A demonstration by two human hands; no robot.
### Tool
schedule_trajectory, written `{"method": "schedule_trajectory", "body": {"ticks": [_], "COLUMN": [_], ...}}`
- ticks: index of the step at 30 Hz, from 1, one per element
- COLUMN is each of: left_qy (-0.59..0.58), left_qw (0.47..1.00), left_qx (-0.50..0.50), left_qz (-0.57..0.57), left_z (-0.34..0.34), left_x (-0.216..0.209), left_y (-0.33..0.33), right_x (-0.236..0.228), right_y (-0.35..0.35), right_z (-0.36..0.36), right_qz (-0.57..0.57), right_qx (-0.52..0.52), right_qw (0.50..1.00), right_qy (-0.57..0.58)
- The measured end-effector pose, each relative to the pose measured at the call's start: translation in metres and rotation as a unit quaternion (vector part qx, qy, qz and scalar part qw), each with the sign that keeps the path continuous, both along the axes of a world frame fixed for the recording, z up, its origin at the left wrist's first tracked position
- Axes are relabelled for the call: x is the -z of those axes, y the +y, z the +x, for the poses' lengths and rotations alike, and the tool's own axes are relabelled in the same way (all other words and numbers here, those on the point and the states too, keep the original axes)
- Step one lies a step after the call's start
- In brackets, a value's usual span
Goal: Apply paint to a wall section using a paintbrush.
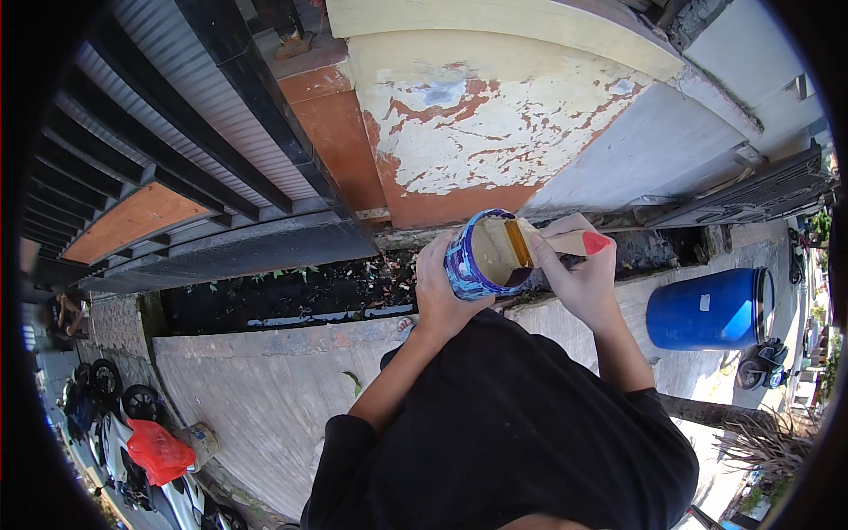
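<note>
My left hand (435, 284) is wrapped round the side of a blue and purple paint can (461, 262), which is tilted so its mouth shows. Pale cream paint (491, 256) covers the inside of the can. In my right hand (579, 281) is a flat paintbrush (556, 241) with a light wooden handle and a red end. Its bristles lie at the can's right rim, below a gold-coloured metal band; their tips are hard to make out. Beyond the can stands a low wall (495, 132) with patchy white and cream paint flaking over orange-brown.
An open gutter (291, 296) with dark water and leaves runs between the paving (265, 380) and the wall. A black metal gate (203, 115) rises at left. A blue barrel (702, 309) lies at right. Motorcycles (110, 433) and a red plastic bag (161, 452) are at lower left.
</note>
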State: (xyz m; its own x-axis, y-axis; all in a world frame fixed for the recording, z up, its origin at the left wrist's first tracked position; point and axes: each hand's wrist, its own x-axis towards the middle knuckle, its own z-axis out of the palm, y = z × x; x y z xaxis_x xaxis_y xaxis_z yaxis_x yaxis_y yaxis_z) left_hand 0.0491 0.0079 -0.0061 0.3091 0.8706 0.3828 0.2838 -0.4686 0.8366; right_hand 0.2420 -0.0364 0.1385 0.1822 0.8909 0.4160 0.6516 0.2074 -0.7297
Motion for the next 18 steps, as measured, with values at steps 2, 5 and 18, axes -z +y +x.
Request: {"method": "schedule_trajectory", "body": {"ticks": [2, 5, 18], "left_qy": [0.000, 0.008, -0.013], "left_qw": [1.000, 1.000, 1.000], "left_qx": [0.006, 0.006, 0.020], "left_qz": [0.004, 0.023, -0.008], "left_z": [0.004, 0.009, 0.028], "left_x": [-0.001, -0.002, 0.000], "left_y": [0.000, 0.000, 0.005], "right_x": [-0.004, -0.003, 0.030], "right_y": [0.001, -0.002, -0.014], "right_z": [-0.003, -0.001, 0.053], "right_qz": [0.023, 0.032, -0.079], "right_qx": [-0.001, -0.018, 0.101], "right_qw": [0.998, 0.987, 0.907], "right_qy": [-0.063, -0.153, 0.401]}}
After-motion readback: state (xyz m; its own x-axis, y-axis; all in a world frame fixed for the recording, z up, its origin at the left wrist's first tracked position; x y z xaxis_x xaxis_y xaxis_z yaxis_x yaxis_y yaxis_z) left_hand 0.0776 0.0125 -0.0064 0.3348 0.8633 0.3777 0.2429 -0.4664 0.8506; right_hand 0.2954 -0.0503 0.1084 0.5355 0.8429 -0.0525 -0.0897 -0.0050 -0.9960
